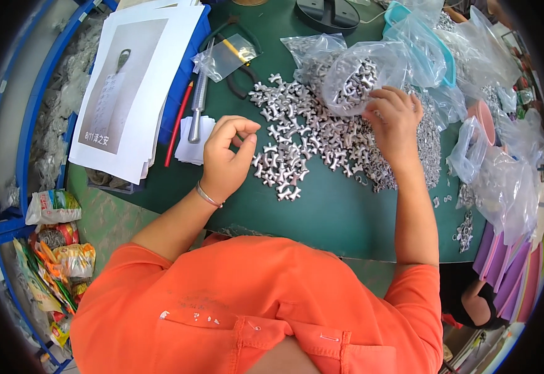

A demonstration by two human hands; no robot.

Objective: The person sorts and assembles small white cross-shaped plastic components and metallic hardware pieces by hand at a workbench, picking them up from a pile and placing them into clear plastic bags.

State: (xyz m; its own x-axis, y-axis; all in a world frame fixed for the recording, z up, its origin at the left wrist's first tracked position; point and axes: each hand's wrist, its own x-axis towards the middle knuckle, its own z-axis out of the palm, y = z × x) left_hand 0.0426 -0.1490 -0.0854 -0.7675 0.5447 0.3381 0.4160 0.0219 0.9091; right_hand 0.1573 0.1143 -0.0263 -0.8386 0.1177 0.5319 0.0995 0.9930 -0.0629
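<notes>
My left hand point(231, 153) hovers over the green table, left of a heap of silver bone-shaped metal pieces point(282, 162). Its fingers curl toward the thumb, and whatever they may hold is hidden. At the rim of a clear plastic bag point(340, 103), my right hand point(396, 121) has its thumb and fingers closed on the edge. Inside that bag lie more silver bone-shaped pieces point(360, 78). Under my right wrist spreads a pile of smaller silver metal parts point(387, 165).
Printed sheets point(132, 81) lie at the left, beside a red pencil point(179, 124), a metal-shafted tool point(197, 112) and pliers point(244, 84). A turquoise basket point(449, 59) and plastic bags point(502, 187) crowd the right. A black round base point(328, 14) stands at the back.
</notes>
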